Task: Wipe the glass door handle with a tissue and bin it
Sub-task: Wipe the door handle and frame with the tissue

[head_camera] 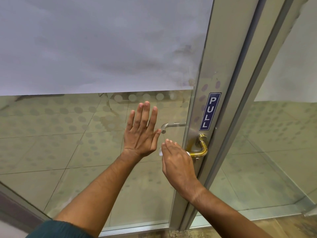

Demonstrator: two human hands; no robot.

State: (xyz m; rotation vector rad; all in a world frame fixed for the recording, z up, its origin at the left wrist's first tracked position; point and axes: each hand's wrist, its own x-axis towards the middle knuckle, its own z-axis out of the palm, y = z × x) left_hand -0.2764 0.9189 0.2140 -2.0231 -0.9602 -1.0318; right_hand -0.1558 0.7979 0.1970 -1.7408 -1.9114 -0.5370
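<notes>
A brass lever handle [202, 148] is fixed to the metal stile of a glass door [85, 143]. My right hand [177, 162] is closed around the handle's grip, with a white tissue [160, 152] between palm and handle; only small white bits of it show at either side of the hand. My left hand [142, 133] is flat against the glass just left of the handle, fingers spread and pointing up. A second, silver handle [171, 126] shows through the glass on the far side.
A blue PULL sign [209, 111] sits on the door stile [217, 66] above the handle. The upper glass is frosted; the lower part has dot patterns with a tiled floor [42, 152] behind. A fixed glass panel [274, 143] stands to the right.
</notes>
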